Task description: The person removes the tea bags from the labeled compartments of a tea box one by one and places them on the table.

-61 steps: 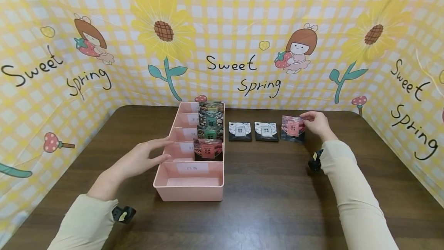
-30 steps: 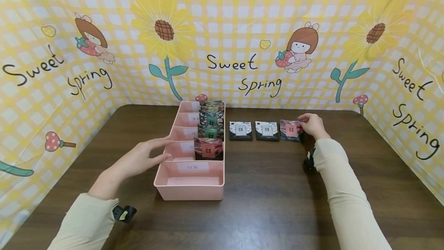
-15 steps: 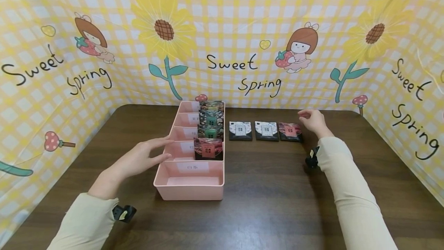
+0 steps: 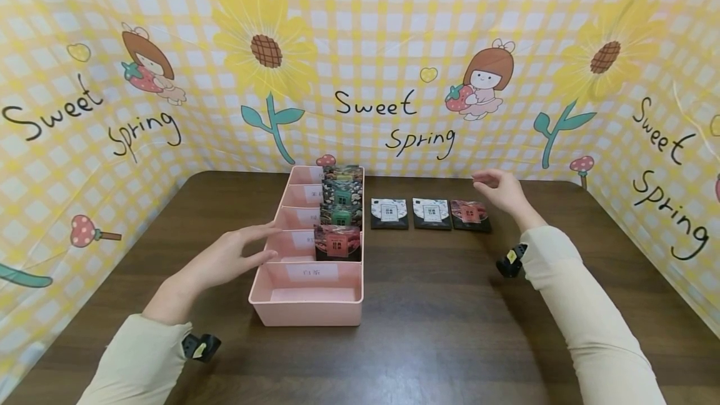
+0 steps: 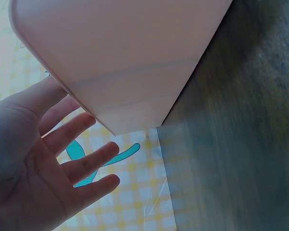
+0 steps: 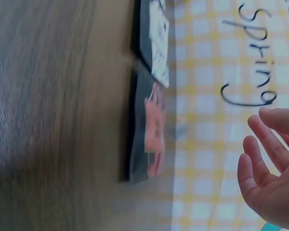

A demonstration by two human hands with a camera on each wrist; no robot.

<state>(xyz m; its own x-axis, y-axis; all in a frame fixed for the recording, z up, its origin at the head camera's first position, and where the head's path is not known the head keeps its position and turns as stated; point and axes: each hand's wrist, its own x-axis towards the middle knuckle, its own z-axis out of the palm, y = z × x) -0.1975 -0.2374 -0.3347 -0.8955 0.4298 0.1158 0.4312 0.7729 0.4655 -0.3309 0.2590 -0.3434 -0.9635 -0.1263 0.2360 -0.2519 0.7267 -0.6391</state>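
My left hand (image 4: 216, 260) touches the left rim of a pink divided box (image 4: 306, 314), its fingers loosely spread. In the left wrist view the thumb reaches over the rim of the box (image 5: 125, 53), while other fingers lie along its outer side. To the right of the box, a red-and-black tea sachet (image 4: 471, 216) lies flat, at the end of a row with two white-and-black tea sachets (image 4: 389, 214). Holding nothing, my right hand (image 4: 504, 191) hovers behind and right of the red sachet, fingers relaxed. The right wrist view shows the hand (image 6: 274, 168) apart from the sachet (image 6: 154, 127).
Sachets stand in the box's compartments: a red one (image 4: 337, 244) and, behind it, several green ones (image 4: 341, 215). Paper labels mark the dividers; the front compartment (image 4: 315, 294) holds none. A yellow checked cloth (image 4: 360, 49) encloses the dark wooden table (image 4: 427, 330).
My right hand has set the red sachet down flat beside the white ones, let go of it and risen slightly back and left. The left hand has stayed at the box.
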